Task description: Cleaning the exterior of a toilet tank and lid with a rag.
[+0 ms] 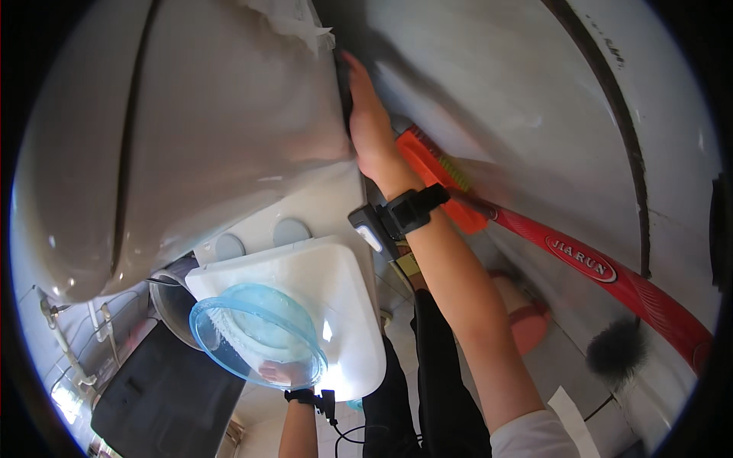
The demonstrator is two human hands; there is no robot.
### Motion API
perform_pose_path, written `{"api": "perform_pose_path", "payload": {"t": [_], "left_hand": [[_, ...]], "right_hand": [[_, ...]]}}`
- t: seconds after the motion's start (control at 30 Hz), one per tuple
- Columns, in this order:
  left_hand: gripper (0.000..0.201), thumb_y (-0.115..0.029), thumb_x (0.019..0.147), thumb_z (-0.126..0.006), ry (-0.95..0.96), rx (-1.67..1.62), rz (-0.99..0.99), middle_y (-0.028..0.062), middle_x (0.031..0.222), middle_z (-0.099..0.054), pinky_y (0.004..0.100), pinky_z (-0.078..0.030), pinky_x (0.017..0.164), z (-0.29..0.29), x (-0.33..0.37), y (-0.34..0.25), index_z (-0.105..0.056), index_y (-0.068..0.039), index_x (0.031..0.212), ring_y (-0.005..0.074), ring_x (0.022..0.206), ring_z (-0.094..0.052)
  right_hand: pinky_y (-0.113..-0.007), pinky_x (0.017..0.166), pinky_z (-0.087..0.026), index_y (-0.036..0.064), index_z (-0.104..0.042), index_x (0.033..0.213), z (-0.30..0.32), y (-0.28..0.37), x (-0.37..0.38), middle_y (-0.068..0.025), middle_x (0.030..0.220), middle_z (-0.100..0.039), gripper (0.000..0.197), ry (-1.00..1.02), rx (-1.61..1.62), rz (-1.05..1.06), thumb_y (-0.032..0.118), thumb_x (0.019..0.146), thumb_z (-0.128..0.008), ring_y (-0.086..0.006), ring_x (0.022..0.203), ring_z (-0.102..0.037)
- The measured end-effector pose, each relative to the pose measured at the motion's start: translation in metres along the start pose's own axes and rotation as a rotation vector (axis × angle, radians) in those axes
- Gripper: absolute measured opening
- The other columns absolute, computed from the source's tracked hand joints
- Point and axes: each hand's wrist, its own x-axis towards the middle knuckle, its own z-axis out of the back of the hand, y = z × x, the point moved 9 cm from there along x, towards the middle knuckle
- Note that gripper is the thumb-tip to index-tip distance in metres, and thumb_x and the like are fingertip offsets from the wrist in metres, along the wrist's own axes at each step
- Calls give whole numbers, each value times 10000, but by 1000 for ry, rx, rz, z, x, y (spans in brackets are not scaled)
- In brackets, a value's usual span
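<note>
My left hand (pixel 281 373) is at the near edge of a clear blue plastic basin (pixel 200 327). Its fingers show blurred through the plastic and seem to grip the near side. The basin is tilted above the white toilet lid (pixel 353 286); whether it touches the lid I cannot tell. Farther up, my right hand (pixel 369 122) is stretched out with nothing seen in it. Its fingers reach into the dark gap beside a large glossy pale surface (pixel 237 107). A black strap with a small device (pixel 405 214) sits on my right wrist.
An orange broom head (pixel 424 164) with a red handle (pixel 611 267) leans along the right wall, behind my forearm. Near it are a pink bin (pixel 523 317) and a dark fluffy brush (pixel 615 351). A black box-like object (pixel 164 389) and pipes (pixel 69 343) are at the lower left.
</note>
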Motion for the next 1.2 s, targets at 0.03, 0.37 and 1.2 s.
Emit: {"api": "perform_pose_path", "payload": {"t": [0.03, 0.37, 1.2], "left_hand": [[446, -175, 845, -360, 4, -3, 5, 267, 1221, -434, 519, -309, 1002, 1, 2, 2, -423, 66, 1215, 426, 1173, -394], [466, -200, 849, -375, 29, -41, 5, 274, 1243, -398, 508, -296, 1011, -1, 2, -1, -395, 67, 1230, 428, 1188, -366], [535, -262, 858, -412, 63, -83, 13, 289, 1296, -310, 483, -262, 1032, 3, 2, -6, -325, 70, 1267, 431, 1225, -295]], "right_hand": [[-294, 1038, -232, 112, -282, 1381, -13, 29, 4, -84, 1375, -334, 485, 29, -60, 137, 355, 962, -265, -178, 1249, -311], [-306, 1025, -272, 125, -274, 1385, 27, -54, -3, -94, 1385, -324, 490, -86, -25, -149, 377, 965, -243, -195, 1247, -333], [-336, 1069, -203, 39, -319, 1346, 28, -34, -36, -177, 1390, -296, 494, -77, -232, 54, 351, 966, -274, -279, 1305, -263]]}}
